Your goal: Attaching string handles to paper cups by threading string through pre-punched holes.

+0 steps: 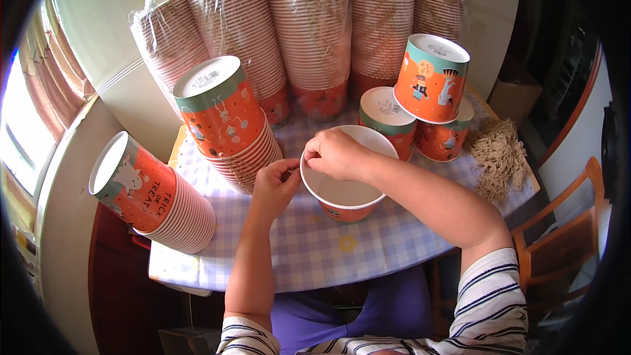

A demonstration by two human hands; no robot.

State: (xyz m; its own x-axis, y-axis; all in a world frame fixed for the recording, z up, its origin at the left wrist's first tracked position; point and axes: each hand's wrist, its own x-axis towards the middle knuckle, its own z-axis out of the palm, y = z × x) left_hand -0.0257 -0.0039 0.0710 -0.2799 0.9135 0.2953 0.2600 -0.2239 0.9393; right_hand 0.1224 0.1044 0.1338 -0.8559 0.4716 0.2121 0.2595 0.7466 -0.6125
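A paper bucket, white inside and orange outside, stands open end up on the table in front of me. At the outer left side of its rim, my left hand has thumb and forefinger close together against the wall. My right hand reaches over the opening, its fingers closed in a pinch at the inner left rim. Whatever lies between the fingertips of either hand is too small or hidden to make out. Beyond the right forearm lies a heap of beige cords.
Upside-down nested buckets stand in a stack left of centre and another stack at the left edge. Right of centre, one bucket sits atop two others. Tall plastic-wrapped stacks line the back. A checked cloth covers the table; a wooden chair is at right.
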